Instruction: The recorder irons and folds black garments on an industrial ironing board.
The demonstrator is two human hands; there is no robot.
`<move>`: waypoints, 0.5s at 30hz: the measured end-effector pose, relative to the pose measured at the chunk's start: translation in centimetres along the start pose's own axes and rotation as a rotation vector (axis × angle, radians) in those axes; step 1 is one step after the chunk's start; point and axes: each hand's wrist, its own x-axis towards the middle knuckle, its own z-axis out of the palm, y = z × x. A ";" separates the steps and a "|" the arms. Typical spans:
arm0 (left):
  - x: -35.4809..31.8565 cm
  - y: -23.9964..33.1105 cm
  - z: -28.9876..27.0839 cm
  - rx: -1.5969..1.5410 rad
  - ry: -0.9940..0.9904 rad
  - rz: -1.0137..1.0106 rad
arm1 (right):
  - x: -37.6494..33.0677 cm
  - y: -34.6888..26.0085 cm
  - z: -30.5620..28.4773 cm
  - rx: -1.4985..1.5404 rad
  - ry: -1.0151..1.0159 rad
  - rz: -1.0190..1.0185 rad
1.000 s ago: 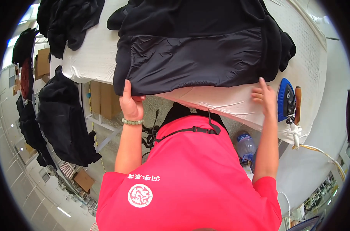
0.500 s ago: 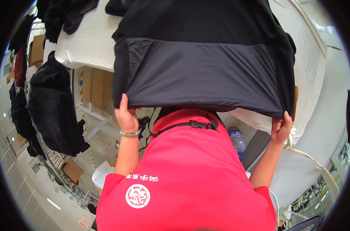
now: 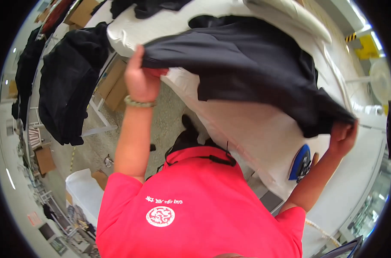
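Note:
A black garment [image 3: 247,64] stretches between my two hands above the white-covered table [image 3: 242,124], its middle blurred by motion. My left hand [image 3: 140,79], with a beaded bracelet at the wrist, pinches one edge of it at the left. On the far right my right hand [image 3: 345,135] grips the other end, lower and nearer the table's right side. The cloth hangs in folds, one flap dropping below the middle. I cannot tell which part of the garment each hand holds.
A blue iron [image 3: 300,163] stands on the table below my right hand. Black garments [image 3: 70,84] hang in a heap at the left, and more black cloth [image 3: 150,6] lies at the table's far edge. Cardboard boxes [image 3: 113,84] stand under the table.
Both hands have lifted and spread outward, the right one further to the right. The garment, flat and taut before, is now raised, slanted and folded. My view has turned, bringing the iron into sight.

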 end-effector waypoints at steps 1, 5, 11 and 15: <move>-0.7 3.3 0.1 -0.016 0.098 0.084 | 0.7 -1.0 3.1 0.010 -0.048 -0.017; -7.6 16.2 -1.9 -0.118 0.326 0.530 | 0.3 0.5 20.0 -0.139 -0.420 0.036; -24.2 30.9 -9.1 0.195 0.653 1.182 | -6.8 6.0 43.4 0.060 -0.750 -0.125; -30.7 35.2 -11.8 0.232 0.830 1.378 | -16.1 12.6 57.9 0.210 -0.564 -0.217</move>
